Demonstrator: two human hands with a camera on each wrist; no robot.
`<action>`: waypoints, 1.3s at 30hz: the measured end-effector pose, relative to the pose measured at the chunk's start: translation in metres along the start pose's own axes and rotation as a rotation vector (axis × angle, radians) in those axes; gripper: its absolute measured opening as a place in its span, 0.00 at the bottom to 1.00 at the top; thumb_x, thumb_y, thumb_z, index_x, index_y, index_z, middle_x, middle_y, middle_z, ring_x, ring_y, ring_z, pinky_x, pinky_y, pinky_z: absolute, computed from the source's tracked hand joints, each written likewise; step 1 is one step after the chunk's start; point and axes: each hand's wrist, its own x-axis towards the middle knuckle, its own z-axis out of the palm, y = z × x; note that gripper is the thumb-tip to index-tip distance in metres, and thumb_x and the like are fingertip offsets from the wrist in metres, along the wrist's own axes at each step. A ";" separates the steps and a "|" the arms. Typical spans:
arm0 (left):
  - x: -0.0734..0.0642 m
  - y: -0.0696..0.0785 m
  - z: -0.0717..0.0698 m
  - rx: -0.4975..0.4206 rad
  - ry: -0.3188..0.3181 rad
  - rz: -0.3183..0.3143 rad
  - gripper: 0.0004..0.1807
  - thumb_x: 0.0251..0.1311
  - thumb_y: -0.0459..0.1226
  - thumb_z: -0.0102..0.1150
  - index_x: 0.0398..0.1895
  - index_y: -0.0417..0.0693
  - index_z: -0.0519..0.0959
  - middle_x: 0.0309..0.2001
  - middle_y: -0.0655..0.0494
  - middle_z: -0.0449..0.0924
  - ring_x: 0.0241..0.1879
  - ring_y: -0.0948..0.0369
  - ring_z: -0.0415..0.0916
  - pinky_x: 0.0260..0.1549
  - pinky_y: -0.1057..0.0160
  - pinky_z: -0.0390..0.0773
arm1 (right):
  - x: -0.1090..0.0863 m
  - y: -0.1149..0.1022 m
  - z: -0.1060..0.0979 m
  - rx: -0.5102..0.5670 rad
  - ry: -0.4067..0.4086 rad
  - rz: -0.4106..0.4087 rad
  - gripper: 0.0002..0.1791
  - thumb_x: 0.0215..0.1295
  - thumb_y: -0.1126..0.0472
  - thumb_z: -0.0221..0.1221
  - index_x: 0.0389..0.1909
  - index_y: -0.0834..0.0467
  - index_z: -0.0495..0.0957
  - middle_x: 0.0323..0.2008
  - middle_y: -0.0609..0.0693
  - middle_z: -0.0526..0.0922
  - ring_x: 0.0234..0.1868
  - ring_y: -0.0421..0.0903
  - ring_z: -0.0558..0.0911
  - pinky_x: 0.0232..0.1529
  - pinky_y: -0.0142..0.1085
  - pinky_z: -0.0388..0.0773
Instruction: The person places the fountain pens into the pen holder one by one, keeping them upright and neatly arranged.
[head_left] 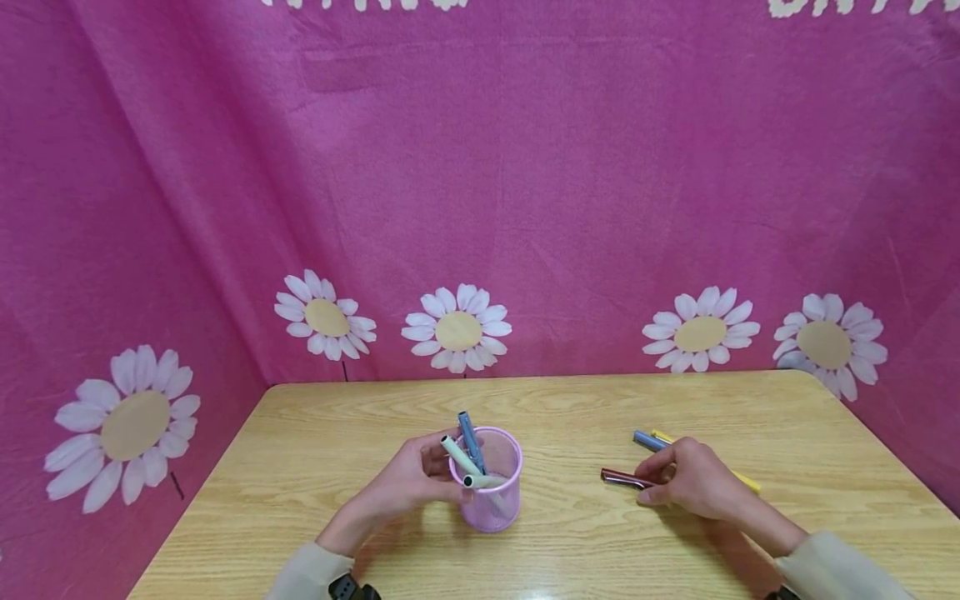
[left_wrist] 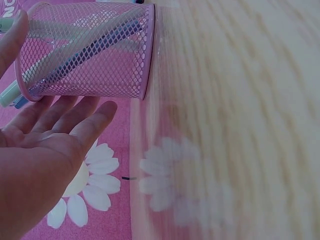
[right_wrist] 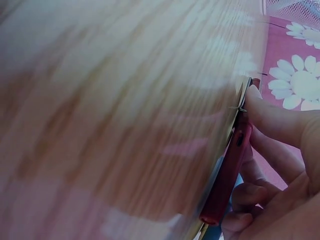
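A pink mesh pen cup [head_left: 491,500] stands upright on the table, holding a dark blue pen [head_left: 471,440] and two pale green pens [head_left: 459,454] that lean toward its left rim. My left hand [head_left: 405,479] holds the cup from the left, the thumb at the near side and the fingers [left_wrist: 75,112] along the far side. To the right, my right hand [head_left: 693,479] pinches a dark red pen [right_wrist: 227,177] between thumb and fingers, low over the table. Just behind that hand lie a blue pen [head_left: 649,440] and a yellow pen [head_left: 748,482], both partly hidden by it.
The wooden table [head_left: 360,417] has rounded far corners. A pink cloth [head_left: 525,208] with white daisies hangs along its back and sides. Bare wood separates the cup from the pens on the right.
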 end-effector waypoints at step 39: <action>-0.001 0.001 -0.001 -0.010 -0.015 0.021 0.41 0.56 0.27 0.75 0.74 0.34 0.70 0.58 0.42 0.84 0.55 0.54 0.81 0.58 0.58 0.81 | -0.007 -0.025 -0.007 0.143 0.042 0.098 0.11 0.52 0.59 0.81 0.36 0.53 0.92 0.24 0.47 0.78 0.23 0.40 0.62 0.21 0.33 0.63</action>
